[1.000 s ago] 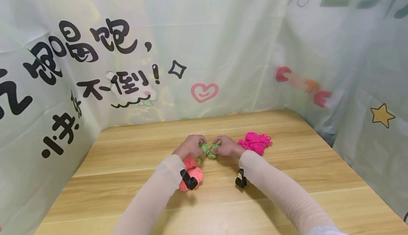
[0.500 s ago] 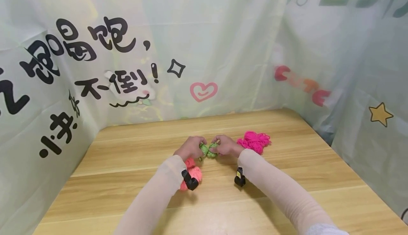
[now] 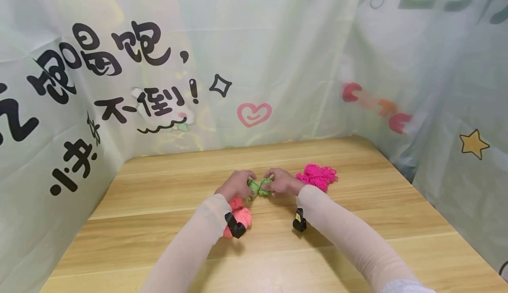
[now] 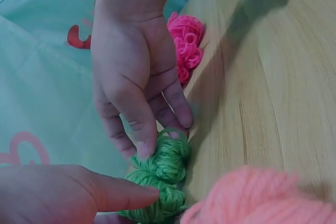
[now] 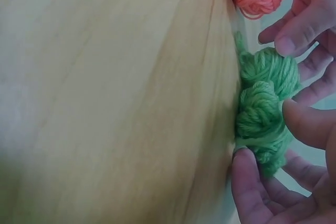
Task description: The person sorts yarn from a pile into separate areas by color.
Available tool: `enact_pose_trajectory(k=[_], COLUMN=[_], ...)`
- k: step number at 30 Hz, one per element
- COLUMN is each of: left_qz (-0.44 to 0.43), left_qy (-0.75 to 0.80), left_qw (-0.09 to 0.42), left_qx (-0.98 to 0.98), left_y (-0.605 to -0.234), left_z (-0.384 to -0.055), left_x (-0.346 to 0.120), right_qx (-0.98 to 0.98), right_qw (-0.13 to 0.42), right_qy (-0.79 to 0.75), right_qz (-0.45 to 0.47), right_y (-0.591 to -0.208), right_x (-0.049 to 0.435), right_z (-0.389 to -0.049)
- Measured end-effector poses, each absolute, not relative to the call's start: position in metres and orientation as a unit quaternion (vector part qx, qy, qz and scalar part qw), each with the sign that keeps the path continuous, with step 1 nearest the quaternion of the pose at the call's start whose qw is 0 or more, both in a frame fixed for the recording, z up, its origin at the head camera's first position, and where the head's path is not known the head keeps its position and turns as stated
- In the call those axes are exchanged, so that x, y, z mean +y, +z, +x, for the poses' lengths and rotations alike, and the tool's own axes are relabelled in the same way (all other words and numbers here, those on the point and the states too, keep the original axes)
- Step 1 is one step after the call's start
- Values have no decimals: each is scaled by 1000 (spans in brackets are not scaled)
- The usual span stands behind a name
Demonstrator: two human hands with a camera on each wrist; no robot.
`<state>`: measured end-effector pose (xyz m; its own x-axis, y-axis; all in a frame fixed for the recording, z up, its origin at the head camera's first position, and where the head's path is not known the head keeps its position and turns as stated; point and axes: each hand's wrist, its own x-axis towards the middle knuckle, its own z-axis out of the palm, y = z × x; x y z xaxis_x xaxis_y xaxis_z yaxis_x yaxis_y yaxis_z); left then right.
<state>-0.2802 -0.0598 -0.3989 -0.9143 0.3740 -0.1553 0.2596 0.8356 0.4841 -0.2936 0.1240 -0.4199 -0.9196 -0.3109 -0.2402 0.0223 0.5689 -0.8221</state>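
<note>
A green yarn bundle (image 3: 260, 189), tied in at the middle like a bow, lies on the table between my two hands. My left hand (image 3: 238, 184) pinches its left lobe between thumb and fingers. On the other side my right hand (image 3: 280, 182) holds the right lobe the same way. The right wrist view shows the bundle's two plump lobes (image 5: 262, 108) of wound strands, with a short tail at the far end. Just below my left wrist lies a coral yarn bundle (image 3: 242, 218), partly hidden by the sleeve and wrist camera.
Behind my right wrist rests a loose pink yarn heap (image 3: 317, 177) with several stray loops. The wooden table (image 3: 270, 257) runs back to a printed cloth backdrop (image 3: 254, 63), which also closes in the left and right sides.
Both hands keep their places at the green yarn bundle. Its lobes looked flatter and more spread a second ago and are rounder now. The coral and pink yarn have stayed put.
</note>
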Motion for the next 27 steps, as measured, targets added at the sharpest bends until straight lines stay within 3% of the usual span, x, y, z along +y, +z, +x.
enact_pose_trajectory(k=[12,18,23,27], left_qz=[169,166,169,165], left_qy=[250,265,281,291], left_qw=[124,117,111,113], left_qx=[945,943,938,936], left_y=[-393,-387,-387,-390], left_z=[-273,-268,-264,-261], left_x=[-75,-84,-98,-110], right_qx=[897,915,904,858], right_qw=[165,119,72,81], right_qy=[-398,-370,-406,-500], right_qz=[-97,-110,-113,-85], right_y=[-406,-400,-399,-405], right_x=[132,134,132,127], right_z=[-288,-280,-267,-254])
